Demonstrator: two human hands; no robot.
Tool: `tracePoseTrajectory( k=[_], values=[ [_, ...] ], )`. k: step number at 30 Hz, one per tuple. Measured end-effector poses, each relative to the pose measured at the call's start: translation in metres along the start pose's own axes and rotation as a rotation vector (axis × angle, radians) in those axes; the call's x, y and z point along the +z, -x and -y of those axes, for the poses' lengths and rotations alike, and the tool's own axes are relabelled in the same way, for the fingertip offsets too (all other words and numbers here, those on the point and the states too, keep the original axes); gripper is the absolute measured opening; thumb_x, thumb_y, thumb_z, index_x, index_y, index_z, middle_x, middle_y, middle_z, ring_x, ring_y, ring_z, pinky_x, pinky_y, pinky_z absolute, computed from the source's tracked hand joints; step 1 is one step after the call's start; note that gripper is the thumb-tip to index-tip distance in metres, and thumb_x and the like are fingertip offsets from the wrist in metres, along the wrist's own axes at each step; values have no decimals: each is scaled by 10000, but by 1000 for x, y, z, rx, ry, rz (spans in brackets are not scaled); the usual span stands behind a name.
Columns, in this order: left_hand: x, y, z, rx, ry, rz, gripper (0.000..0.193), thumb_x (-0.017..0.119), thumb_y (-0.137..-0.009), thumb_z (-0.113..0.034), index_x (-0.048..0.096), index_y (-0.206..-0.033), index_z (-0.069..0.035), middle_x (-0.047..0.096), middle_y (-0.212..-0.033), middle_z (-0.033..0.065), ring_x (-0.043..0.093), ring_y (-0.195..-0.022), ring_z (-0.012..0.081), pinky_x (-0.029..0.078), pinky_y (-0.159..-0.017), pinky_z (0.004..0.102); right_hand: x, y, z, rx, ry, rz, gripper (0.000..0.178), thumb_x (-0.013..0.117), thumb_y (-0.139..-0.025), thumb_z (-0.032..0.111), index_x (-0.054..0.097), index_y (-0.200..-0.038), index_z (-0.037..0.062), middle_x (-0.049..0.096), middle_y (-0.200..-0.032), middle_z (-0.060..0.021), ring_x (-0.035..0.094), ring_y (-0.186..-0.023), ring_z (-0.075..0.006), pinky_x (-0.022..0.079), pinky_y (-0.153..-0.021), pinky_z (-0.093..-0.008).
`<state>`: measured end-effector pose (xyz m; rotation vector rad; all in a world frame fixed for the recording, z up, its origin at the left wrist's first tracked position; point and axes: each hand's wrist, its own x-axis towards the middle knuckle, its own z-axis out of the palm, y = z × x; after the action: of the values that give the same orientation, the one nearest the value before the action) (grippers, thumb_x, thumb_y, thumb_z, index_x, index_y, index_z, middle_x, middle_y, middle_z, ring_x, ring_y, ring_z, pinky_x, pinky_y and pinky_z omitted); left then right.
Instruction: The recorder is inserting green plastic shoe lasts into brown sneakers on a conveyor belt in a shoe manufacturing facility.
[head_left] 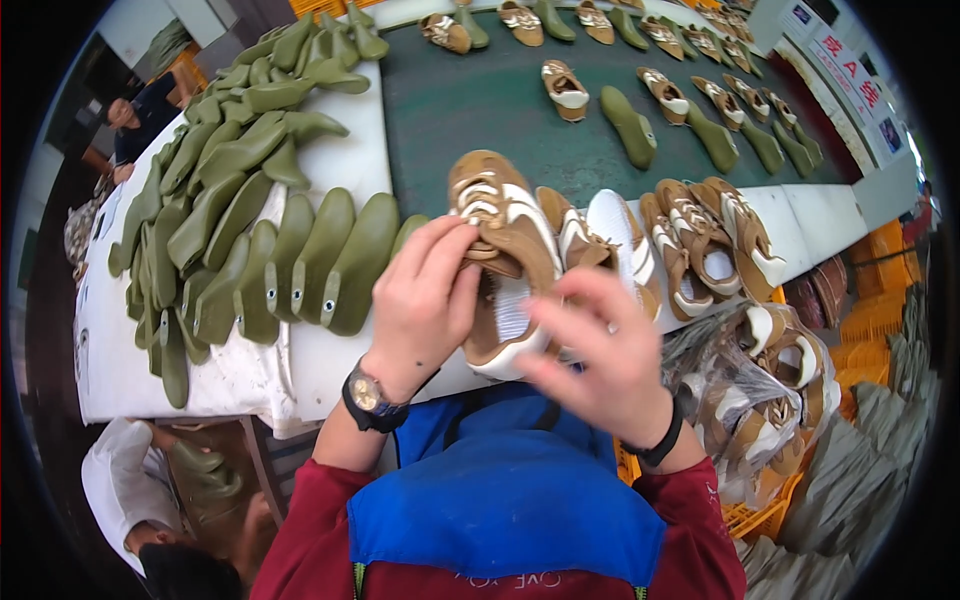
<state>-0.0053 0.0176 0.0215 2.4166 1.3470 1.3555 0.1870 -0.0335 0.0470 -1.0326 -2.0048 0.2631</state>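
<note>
The shoe (532, 240) is over the white table (325, 372), toe at twelve o'clock. The left hand (425, 300) pinches its tongue, fingers nearly together; the right hand (600, 345), blurred, fingers loosely spread, is by the heel, contact unclear. Other shoes (692, 225) lie at three o'clock, lasts (210, 222) at nine to ten.

The foremost shoe (537, 245) is tan brown with white side stripes, white laces and a white heel patch; its insole (511, 312) is white, finely lined. The shoe moulds (365, 265) are plain olive green. The worktop (365, 150) is white, its broad panel (470, 120) dark green. The apron (500, 500) is bright blue, the sleeves (690, 515) dark red, the crates (882, 340) yellow-orange.
</note>
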Motion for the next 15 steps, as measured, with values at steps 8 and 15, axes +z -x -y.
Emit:
tracePoseTrajectory(
  k=[8,15],
  values=[
    [-5,2,-8,-29,103,139,467,715,-750,-96,556,-1181,-15,585,-1170,165,586,-1047,338,485,-879,389,-15,24,-21,19,45,71,384,799,-641,241,613,-943,96,600,-1065,-98,606,-842,-242,510,-699,-335],
    [-39,51,72,-184,-284,266,558,708,-779,-164,494,-1272,-16,552,-1225,202,541,-1116,375,445,-942,411,-67,64,-85,422,110,-170,390,781,-611,80,448,-813,46,584,-964,-131,577,-872,-284,460,-787,-331]
  ],
)
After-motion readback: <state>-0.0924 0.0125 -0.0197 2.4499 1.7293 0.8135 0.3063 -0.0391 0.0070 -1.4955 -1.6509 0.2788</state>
